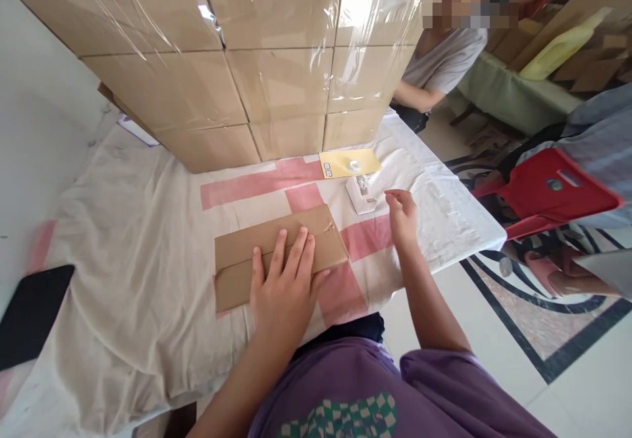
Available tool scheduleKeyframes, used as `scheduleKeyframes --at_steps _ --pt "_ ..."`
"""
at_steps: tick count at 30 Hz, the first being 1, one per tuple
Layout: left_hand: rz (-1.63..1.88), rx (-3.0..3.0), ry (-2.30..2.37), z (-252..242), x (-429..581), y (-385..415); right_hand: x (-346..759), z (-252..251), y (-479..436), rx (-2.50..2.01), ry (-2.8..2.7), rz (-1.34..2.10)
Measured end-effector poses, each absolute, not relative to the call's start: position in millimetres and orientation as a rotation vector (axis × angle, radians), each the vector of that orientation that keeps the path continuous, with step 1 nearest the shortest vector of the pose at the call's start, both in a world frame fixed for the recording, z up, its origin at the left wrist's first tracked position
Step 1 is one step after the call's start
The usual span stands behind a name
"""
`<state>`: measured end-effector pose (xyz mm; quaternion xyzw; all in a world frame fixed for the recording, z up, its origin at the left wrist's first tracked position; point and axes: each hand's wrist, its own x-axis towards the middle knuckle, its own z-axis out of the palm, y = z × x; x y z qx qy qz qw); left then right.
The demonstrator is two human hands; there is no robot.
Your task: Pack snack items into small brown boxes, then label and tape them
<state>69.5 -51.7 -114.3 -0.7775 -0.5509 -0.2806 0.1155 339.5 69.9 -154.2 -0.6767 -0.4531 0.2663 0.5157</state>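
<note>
A flat closed cardboard box point(236, 253) lies on the cloth-covered table in front of me. My left hand point(285, 273) rests on its top with the fingers spread, the thumb at the near edge. To the right, my right hand point(402, 217) is held over the table, thumb and fingertips drawn together in a pinch. Whether something small is between them cannot be made out. Just left of that hand sits a small white box-like object point(362, 195) with a grey printed patch. Behind it are a yellow card point(336, 164) and a white ring point(354, 165) lying on it.
Taped cardboard boxes point(281, 85) are stacked high along the table's back. A black phone point(34, 316) lies at the left on the rumpled cloth point(143, 306). Beyond the table's right edge are a red plastic chair point(557, 191) and other people.
</note>
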Motion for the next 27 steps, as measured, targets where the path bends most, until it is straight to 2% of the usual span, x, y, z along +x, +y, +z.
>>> scheduleKeyframes --at_steps 3,6,12,15,19,22,27 --pt "-0.902 -2.257 -1.641 -121 63 -28 367 -155 101 -1.716 -1.073 0.962" --pt "-0.938 -2.292 -1.651 -124 57 -10 373 -152 115 -1.722 -1.095 1.113" --pt "-0.962 -2.327 -1.679 -120 55 -8 364 -145 129 -1.857 -1.115 1.22" --pt "-1.1 -2.192 -1.707 -107 72 -20 361 -144 137 -1.933 -1.131 1.233" --pt "-1.478 -2.216 -1.308 -105 127 -38 358 -140 141 -1.984 -1.179 1.258" --pt "-1.536 -2.56 -1.112 -128 179 -27 356 -133 140 -2.021 -1.246 1.264" --pt "-1.274 -2.662 -1.859 -181 235 52 353 -125 138 -2.11 -1.345 1.27"
